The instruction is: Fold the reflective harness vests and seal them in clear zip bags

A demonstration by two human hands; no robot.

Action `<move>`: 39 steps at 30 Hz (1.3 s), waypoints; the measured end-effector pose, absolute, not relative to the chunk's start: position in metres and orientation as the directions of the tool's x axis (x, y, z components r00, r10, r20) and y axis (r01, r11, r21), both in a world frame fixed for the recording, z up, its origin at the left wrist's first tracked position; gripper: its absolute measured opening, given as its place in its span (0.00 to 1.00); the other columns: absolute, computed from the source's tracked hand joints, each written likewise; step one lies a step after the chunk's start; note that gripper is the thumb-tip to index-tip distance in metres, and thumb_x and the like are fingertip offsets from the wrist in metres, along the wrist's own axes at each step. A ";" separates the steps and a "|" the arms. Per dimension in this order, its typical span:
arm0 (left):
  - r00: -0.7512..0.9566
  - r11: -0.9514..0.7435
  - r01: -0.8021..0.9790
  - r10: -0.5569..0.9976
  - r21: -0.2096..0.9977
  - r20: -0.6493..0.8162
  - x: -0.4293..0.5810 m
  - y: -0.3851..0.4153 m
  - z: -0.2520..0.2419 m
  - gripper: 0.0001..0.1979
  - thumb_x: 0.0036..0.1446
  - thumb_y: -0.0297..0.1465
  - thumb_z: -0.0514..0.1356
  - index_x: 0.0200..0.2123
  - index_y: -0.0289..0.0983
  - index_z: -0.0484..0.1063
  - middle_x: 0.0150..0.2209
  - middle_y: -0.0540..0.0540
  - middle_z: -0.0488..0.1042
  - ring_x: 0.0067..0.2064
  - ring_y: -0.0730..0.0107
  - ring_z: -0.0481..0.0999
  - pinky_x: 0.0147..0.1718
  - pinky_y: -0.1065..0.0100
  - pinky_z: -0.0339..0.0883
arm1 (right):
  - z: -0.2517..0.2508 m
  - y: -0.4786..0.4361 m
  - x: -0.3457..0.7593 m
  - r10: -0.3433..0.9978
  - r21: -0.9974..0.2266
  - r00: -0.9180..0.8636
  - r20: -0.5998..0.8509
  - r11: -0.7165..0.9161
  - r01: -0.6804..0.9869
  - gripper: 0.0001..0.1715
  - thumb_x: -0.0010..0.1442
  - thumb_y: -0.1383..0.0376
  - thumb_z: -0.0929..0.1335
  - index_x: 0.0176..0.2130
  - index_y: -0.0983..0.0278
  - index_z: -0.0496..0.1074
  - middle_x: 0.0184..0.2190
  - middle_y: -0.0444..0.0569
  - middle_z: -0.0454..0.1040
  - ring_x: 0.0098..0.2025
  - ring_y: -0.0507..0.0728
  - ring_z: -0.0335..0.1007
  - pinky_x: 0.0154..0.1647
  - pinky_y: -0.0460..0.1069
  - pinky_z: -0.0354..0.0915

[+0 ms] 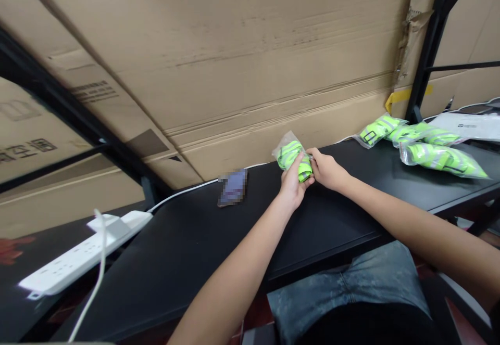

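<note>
Black workbench (219,241) before cardboard cartons (273,74). Above it, a roll of neon-green reflective fabric (292,160) in a clear poly bag (283,146) handles light, soft and slippery; grip mid-roll. The left hand (292,184) curls closed around it; the right hand (326,170) pinches its upper end.

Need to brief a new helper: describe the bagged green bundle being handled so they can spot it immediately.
A black table runs along cardboard boxes. Midway, the person's left hand and right hand hold a neon-green bundle in a clear plastic bag. Similar bagged bundles lie to the right; only this one is held.
</note>
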State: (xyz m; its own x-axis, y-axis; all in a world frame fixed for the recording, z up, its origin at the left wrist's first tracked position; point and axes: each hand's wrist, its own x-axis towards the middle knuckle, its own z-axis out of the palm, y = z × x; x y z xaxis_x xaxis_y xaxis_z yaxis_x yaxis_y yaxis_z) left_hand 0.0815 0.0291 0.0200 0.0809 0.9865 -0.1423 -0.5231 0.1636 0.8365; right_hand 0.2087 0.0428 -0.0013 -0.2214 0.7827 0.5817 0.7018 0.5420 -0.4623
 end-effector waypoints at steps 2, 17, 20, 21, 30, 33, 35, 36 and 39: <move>0.042 0.147 -0.498 0.989 0.855 -0.145 0.081 0.030 0.018 0.10 0.49 0.30 0.69 0.33 0.32 0.74 0.24 0.48 0.73 0.18 0.76 0.68 0.13 0.75 0.56 | -0.004 0.044 0.208 0.771 -0.466 -0.244 0.588 0.570 0.677 0.17 0.65 0.70 0.60 0.53 0.64 0.65 0.36 0.53 0.78 0.34 0.57 0.75 0.36 0.48 0.65; -0.058 -0.023 -0.521 0.998 0.853 -0.008 0.091 0.036 0.009 0.05 0.45 0.22 0.59 0.23 0.35 0.64 0.19 0.50 0.67 0.18 0.77 0.64 0.15 0.74 0.53 | 0.005 0.040 0.212 0.920 -0.729 -0.158 0.359 0.381 0.569 0.12 0.52 0.75 0.62 0.24 0.64 0.70 0.18 0.44 0.74 0.16 0.51 0.68 0.20 0.45 0.61; -0.128 -0.052 -0.466 0.992 0.883 -0.009 0.088 0.040 0.005 0.06 0.45 0.22 0.60 0.24 0.35 0.65 0.19 0.52 0.67 0.17 0.77 0.64 0.16 0.74 0.52 | 0.005 0.036 0.209 0.897 -0.676 -0.161 0.411 0.418 0.607 0.15 0.57 0.75 0.60 0.26 0.64 0.71 0.19 0.46 0.74 0.17 0.51 0.67 0.24 0.46 0.60; -0.148 -0.058 -0.456 0.989 0.888 -0.011 0.087 0.042 0.004 0.06 0.45 0.22 0.61 0.25 0.35 0.65 0.19 0.52 0.67 0.17 0.78 0.64 0.16 0.74 0.52 | 0.005 0.036 0.206 0.886 -0.646 -0.161 0.436 0.432 0.630 0.15 0.59 0.75 0.60 0.26 0.64 0.71 0.19 0.46 0.74 0.18 0.51 0.67 0.25 0.46 0.60; -0.255 -0.058 -0.443 0.965 0.895 -0.064 0.085 0.053 0.000 0.06 0.49 0.22 0.58 0.23 0.34 0.65 0.16 0.54 0.64 0.16 0.78 0.63 0.15 0.75 0.53 | -0.003 0.036 0.197 0.828 -0.476 -0.225 0.514 0.493 0.728 0.16 0.61 0.70 0.63 0.45 0.67 0.76 0.28 0.51 0.78 0.28 0.56 0.73 0.31 0.47 0.62; -0.276 -0.038 -0.435 0.957 0.899 -0.093 0.084 0.054 -0.001 0.05 0.51 0.24 0.58 0.26 0.35 0.64 0.16 0.55 0.63 0.15 0.78 0.62 0.14 0.76 0.52 | -0.005 0.035 0.197 0.800 -0.426 -0.254 0.544 0.524 0.738 0.28 0.62 0.68 0.63 0.61 0.64 0.67 0.29 0.49 0.79 0.28 0.56 0.73 0.31 0.47 0.63; -0.238 0.007 -0.445 0.963 0.896 -0.126 0.083 0.052 -0.001 0.05 0.52 0.26 0.59 0.29 0.36 0.64 0.16 0.56 0.63 0.14 0.77 0.63 0.14 0.76 0.53 | -0.007 0.036 0.198 0.784 -0.380 -0.302 0.542 0.550 0.744 0.27 0.61 0.69 0.63 0.60 0.63 0.69 0.29 0.49 0.79 0.29 0.56 0.74 0.32 0.47 0.63; -0.195 0.033 -0.453 0.971 0.891 -0.136 0.082 0.051 -0.001 0.05 0.53 0.28 0.59 0.30 0.37 0.64 0.17 0.55 0.64 0.15 0.76 0.63 0.15 0.75 0.55 | -0.007 0.037 0.199 0.779 -0.373 -0.319 0.540 0.561 0.739 0.26 0.62 0.69 0.63 0.58 0.63 0.71 0.30 0.49 0.79 0.29 0.55 0.74 0.33 0.47 0.64; -0.007 0.120 -0.461 0.990 0.879 -0.138 0.080 0.046 -0.002 0.03 0.58 0.30 0.56 0.34 0.37 0.64 0.19 0.53 0.66 0.17 0.73 0.68 0.19 0.72 0.65 | -0.009 0.043 0.205 0.784 -0.417 -0.303 0.542 0.564 0.713 0.22 0.63 0.70 0.62 0.53 0.64 0.75 0.29 0.49 0.79 0.29 0.55 0.74 0.34 0.47 0.64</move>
State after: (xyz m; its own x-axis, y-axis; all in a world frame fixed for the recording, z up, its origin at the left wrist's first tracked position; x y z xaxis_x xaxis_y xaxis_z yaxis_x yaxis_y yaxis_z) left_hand 0.0795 0.0461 -0.0016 -0.0065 0.9903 -0.1385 -0.4606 0.1199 0.8794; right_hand 0.2055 0.0434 -0.0086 -0.3030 0.7841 0.5416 0.7129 0.5637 -0.4172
